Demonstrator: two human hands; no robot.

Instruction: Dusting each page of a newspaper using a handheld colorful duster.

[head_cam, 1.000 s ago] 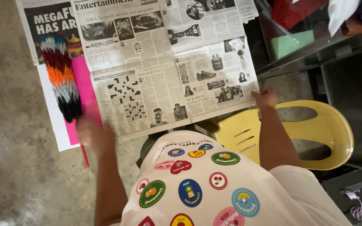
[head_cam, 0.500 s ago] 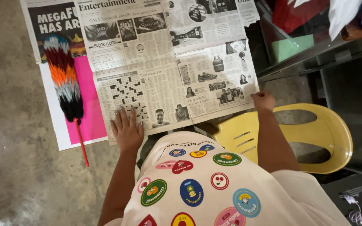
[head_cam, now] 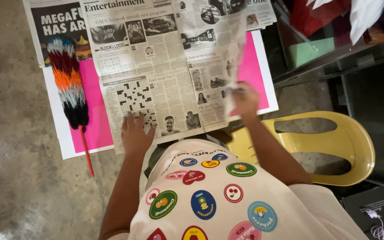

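The hands work apart on the newspaper [head_cam: 156, 84] spread on the floor. The left hand [head_cam: 135, 133] lies flat and open on its lower edge by the crossword, much as half a second ago. The right hand [head_cam: 244, 98] now pinches the right-hand page and has lifted it, baring the pink sheet [head_cam: 256, 66] beneath. The feather duster [head_cam: 70, 84] stays at the left.
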